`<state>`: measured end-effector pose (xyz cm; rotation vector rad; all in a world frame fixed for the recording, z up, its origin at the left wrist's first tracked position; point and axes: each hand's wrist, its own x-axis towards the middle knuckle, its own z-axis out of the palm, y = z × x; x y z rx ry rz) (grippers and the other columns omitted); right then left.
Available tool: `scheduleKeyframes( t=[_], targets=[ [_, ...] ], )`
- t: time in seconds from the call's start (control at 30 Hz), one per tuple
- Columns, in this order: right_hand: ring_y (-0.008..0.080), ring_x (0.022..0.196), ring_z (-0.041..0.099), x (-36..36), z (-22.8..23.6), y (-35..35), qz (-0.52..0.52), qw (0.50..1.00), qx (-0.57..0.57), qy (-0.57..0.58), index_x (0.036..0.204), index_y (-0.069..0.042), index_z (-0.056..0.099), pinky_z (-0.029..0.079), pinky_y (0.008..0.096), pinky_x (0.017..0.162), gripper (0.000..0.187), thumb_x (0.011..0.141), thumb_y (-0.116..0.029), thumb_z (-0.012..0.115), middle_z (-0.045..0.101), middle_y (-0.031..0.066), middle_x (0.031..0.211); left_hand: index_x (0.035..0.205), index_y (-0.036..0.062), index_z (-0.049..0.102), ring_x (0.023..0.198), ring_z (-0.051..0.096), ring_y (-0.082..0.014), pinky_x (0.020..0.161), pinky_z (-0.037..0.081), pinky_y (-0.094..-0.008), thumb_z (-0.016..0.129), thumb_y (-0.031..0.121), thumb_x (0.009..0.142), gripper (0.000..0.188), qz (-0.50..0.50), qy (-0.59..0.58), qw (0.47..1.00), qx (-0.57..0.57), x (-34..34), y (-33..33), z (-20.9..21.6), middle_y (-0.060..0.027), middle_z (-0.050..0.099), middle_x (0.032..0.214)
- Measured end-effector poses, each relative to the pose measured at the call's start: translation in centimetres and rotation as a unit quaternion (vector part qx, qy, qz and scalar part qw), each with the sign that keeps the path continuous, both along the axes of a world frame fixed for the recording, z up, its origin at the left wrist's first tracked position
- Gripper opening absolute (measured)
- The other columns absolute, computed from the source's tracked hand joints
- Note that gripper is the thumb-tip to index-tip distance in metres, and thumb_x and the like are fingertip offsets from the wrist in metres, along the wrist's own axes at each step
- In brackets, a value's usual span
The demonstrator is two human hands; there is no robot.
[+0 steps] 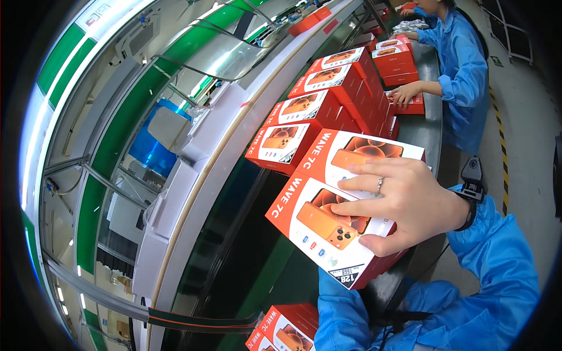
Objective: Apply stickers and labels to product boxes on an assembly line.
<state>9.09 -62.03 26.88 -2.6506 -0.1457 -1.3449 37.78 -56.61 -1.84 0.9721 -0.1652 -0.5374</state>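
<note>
My right hand (404, 196) lies palm down across two red-and-white phone boxes, its fingers spread on their printed tops. Under the fingers, the nearer phone box (313, 219) shows an orange phone picture and a red side. The farther phone box (319, 155) sits right against it. A ring is on one finger and a dark band circles the wrist. My left arm, in a blue sleeve (342, 313), comes up from the lower edge and passes behind the nearer box. That box hides my left hand, so its fingers cannot be seen.
Stacked red phone boxes (345, 88) stand beyond my hand on the dark bench. More boxes (287, 327) are at the lower edge. A co-worker in blue (462, 76) reaches onto a box at the far right. A long pale ledge (234, 126) borders the left.
</note>
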Motion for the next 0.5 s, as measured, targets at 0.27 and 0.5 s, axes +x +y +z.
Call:
scheduleKeyframes(
  t=[0.27, 0.5],
  targets=[
    [0.0316, 0.101, 0.061, -0.1, 0.0, 0.1, 0.002, 1.0, -0.006, 0.018, 0.103, -0.016, 0.068, 0.05, 0.0397, 0.084, 0.042, 0.066, -0.033, 0.062, 0.063, 0.0112, 0.109, 0.126, 0.001, 0.046, 0.123, 0.043, -0.0309, 0.099, 0.038, -0.0469, 0.032, 0.027, 0.089, 0.048, -0.026, -0.022, 0.999, -0.007, -0.7, -2.2, -1.1, -0.015, 0.048, 0.131],
    [0.031, 0.114, 0.052, -1.0, 1.1, -0.4, -0.01, 0.992, -0.081, 0.093, 0.117, -0.014, 0.06, 0.024, 0.0517, 0.106, 0.046, 0.081, -0.042, 0.053, 0.058, 0.0128, 0.117, 0.126, 0.0004, 0.046, 0.124, 0.042, -0.0305, 0.1, 0.038, -0.0469, 0.032, 0.027, 0.088, 0.048, 0.03, 0.027, 0.98, -0.195, 4.1, 4.4, -0.7, -0.0146, 0.047, 0.132]
  ],
)
